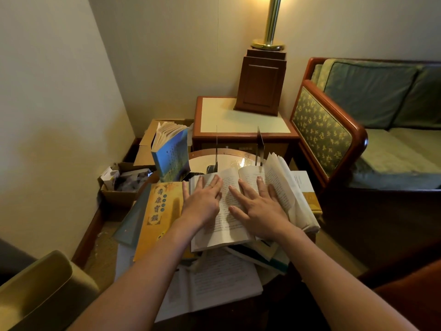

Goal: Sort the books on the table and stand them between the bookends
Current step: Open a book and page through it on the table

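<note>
**Under both palms, an open book (223,223), its slot straight ahead**

On its pages my fingers (212,187) lay straightened, gripping nothing. The left hand (202,199) was flat on the left page and the right hand (259,209) flat on the right. The spine ran away from me between the hands. It pointed at the bare surface (229,161) between the left bookend (216,149) and the right bookend (259,145), just beyond my fingertips. Neither hand was nearer, and I judged the book needed closing first. A blue book (170,161) stood outside the left bookend.
</note>
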Available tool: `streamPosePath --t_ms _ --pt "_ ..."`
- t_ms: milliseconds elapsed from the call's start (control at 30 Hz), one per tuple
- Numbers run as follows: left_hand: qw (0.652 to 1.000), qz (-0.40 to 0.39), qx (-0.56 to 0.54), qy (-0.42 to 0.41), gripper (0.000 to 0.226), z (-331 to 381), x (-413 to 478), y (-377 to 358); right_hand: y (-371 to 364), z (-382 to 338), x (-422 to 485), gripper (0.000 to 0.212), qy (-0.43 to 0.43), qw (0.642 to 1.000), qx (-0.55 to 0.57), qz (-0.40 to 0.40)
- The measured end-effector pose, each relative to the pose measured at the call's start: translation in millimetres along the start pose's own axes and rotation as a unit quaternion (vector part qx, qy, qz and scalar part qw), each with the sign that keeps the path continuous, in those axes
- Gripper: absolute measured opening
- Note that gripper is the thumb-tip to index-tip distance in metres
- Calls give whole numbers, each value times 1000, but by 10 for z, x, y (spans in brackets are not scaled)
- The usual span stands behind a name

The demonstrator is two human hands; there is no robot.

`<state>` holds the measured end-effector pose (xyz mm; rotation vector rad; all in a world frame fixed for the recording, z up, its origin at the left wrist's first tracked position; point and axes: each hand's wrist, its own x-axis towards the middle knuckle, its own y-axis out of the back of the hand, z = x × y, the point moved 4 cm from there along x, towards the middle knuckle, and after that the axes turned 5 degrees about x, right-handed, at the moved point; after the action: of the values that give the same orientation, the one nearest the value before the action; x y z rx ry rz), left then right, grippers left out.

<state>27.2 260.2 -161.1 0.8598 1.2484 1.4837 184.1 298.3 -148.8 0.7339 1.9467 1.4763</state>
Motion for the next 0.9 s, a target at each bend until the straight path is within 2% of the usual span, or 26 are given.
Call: streamPosePath --t_ms 233,400,533,667,900 --pt "998 43 -20 -39 52 -111 -569 -188 -22 13 -10 65 6 1000 -9 7" --pt "996 38 -6 -81 66 -46 -1019 -270 -28 14 -13 65 8 1000 -9 11" --pt "998 37 -9 -59 66 -113 -844 -232 -13 10 -21 65 9 1000 -4 10" --pt "999 33 4 -26 55 -96 -461 -124 -19 7 -14 64 5 1000 -5 10" --pt "998 19 -29 43 53 -115 -30 -61 -36 19 13 64 -2 1000 -9 7"
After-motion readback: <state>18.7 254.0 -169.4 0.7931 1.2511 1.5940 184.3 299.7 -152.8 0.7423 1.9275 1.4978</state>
